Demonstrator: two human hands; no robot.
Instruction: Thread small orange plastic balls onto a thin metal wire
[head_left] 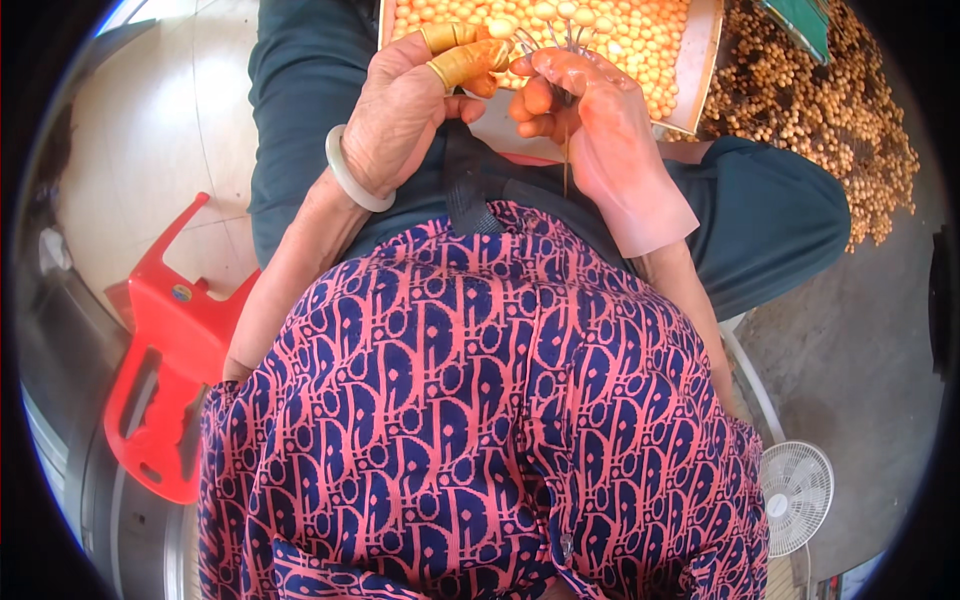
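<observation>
My left hand, with yellow covers on its fingers and a pale bangle at the wrist, is closed with its fingertips bent toward the right hand. What it pinches, if anything, is hidden. A translucent glove covers my right hand; its wet, orange-stained fingers grip a bundle of thin grey prongs. Pale yellow balls sit at or just behind the prong tips; I cannot tell whether they are attached. Just beyond both hands is a light-rimmed box full of small round yellow fruits.
Bunches of brownish round fruits on stems lie on the grey floor at the right, beside a green object. A red plastic stool stands at the left. A white fan is at the lower right.
</observation>
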